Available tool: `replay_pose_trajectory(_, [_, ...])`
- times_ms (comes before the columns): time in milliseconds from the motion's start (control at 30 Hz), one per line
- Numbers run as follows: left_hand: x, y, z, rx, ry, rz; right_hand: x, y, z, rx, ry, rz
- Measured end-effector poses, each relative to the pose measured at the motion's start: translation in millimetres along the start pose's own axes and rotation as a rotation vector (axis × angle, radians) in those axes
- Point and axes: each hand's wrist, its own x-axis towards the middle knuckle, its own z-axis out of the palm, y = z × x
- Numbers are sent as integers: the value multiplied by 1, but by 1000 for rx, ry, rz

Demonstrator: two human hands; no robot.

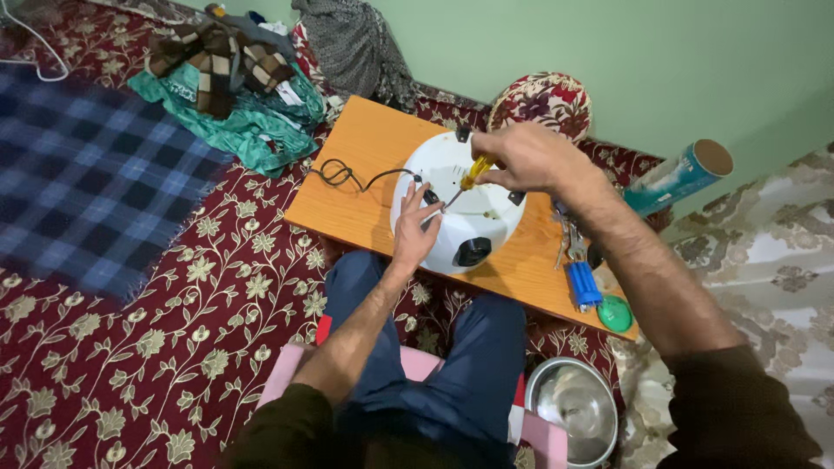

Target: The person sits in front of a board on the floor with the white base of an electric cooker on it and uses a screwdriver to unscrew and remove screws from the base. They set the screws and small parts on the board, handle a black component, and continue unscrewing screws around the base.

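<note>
A round white appliance [486, 213] lies upside down on a low orange wooden board [365, 174], its black feet up and a black cord [343, 176] trailing left. My right hand [521, 156] grips a yellow-handled screwdriver [472, 175], its tip angled down onto the appliance's underside. My left hand [414, 230] rests flat on the near left edge of the appliance, fingers apart, steadying it.
Blue-handled pliers [580, 276] and a green lid [615, 313] lie on the board's right end. A steel bowl [573, 408] sits by my knee. A teal tube [682, 176], a patterned cushion [540, 102], a cloth pile [234, 95] and a checked blanket [78, 182] surround the board.
</note>
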Motion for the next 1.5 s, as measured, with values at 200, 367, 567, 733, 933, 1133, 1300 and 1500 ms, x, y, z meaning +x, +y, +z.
replay_pose_trajectory(200, [-1, 0, 0, 26, 13, 18, 2, -12, 7, -180, -45, 258])
replay_pose_trajectory(367, [-3, 1, 0, 11, 22, 8, 17, -26, 23, -193, -52, 619])
replay_pose_trajectory(567, [-2, -1, -4, 9, -1, -20, 13, -17, 10, -375, -146, 315])
replay_pose_trajectory(733, [0, -3, -3, -33, 10, -12, 21, -6, -1, -426, -421, 30])
replay_pose_trajectory(933, [7, -6, -8, -28, 7, -30, 34, -3, 7, -529, -407, -167])
replay_pose_trajectory(1133, [12, -5, -5, -58, 49, -46, 49, -8, 21, -498, -512, 138])
replay_pose_trajectory(1300, [11, 0, -7, -34, 53, -33, 67, -15, 20, -258, -459, 517])
replay_pose_trajectory(1500, [6, 6, -9, -46, 56, -51, 67, -20, 21, -452, -543, 167])
